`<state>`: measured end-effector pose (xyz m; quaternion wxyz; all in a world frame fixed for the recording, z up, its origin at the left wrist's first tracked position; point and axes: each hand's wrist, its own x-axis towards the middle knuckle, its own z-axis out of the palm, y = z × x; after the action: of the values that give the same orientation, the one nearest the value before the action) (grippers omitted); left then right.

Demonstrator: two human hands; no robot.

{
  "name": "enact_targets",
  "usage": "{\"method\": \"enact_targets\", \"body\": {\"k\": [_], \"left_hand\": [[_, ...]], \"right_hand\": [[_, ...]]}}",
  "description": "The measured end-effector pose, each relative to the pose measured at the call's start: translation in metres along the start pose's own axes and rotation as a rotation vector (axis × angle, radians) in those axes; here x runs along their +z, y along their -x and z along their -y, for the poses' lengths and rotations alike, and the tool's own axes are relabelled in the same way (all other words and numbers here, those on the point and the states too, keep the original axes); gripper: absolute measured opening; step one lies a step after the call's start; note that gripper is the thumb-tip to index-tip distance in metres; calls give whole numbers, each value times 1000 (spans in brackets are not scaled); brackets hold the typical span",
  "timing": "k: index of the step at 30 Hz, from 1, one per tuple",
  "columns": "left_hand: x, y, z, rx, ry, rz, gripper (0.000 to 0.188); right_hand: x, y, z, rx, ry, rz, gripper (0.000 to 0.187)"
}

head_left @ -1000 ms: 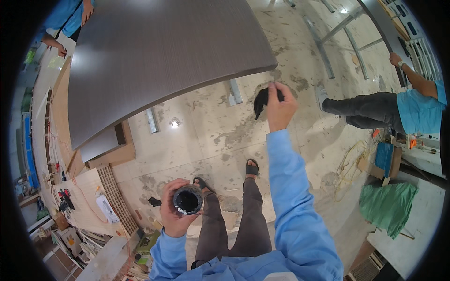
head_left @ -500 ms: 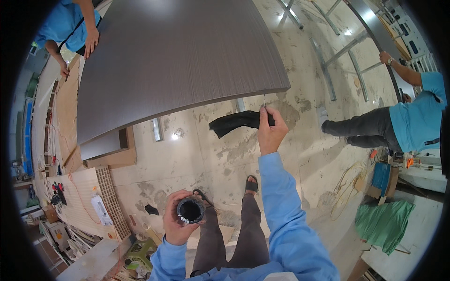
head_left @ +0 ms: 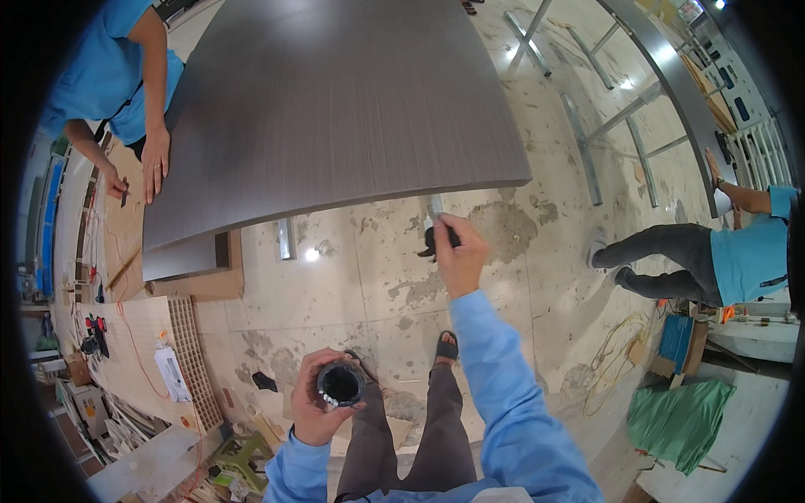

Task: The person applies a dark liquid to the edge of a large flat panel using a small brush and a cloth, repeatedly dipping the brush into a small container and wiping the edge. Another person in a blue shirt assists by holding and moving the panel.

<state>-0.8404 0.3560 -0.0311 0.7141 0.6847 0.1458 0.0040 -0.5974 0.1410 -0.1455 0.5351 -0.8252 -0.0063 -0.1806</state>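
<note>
My left hand (head_left: 309, 409) is wrapped round a small open dark cup (head_left: 342, 383), whose inside looks black and whose rim carries pale specks. Out ahead, my right hand (head_left: 463, 261) has its fingers closed on a black cloth (head_left: 431, 242), which is bunched up and mostly hidden by the hand. Just beyond that hand lies the near edge of a large dark grey wood-grain panel (head_left: 344, 109). The hand appears apart from the panel.
At the far left a co-worker's hand (head_left: 154, 163) rests on the panel's side. Another person in a blue shirt (head_left: 749, 258) stands at the right by a second dark panel (head_left: 667, 63). Metal frame legs (head_left: 583, 151) stand on the stained floor. A green sheet (head_left: 681, 423) covers something at lower right.
My right hand has moved left and slightly nearer, and the hanging black cloth has bunched up. My left hand keeps the cup. The right-hand co-worker has shifted nearer.
</note>
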Motion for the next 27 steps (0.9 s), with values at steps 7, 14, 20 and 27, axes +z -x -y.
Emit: {"method": "enact_targets", "body": {"k": [7,14,20,27], "left_hand": [[-3,3,0,-9,-5,-17,78],[-3,4,-1,-6,-7,10,76],[-4,5,5,-7,47,3,76],[-4,6,10,24,32,6,79]], "right_hand": [[6,7,3,128,-46,-163,13],[2,5,-1,33,-27,-70,12],[4,3,-2,68,-43,-106,11],[4,2,-8,27,6,-96,12]]}}
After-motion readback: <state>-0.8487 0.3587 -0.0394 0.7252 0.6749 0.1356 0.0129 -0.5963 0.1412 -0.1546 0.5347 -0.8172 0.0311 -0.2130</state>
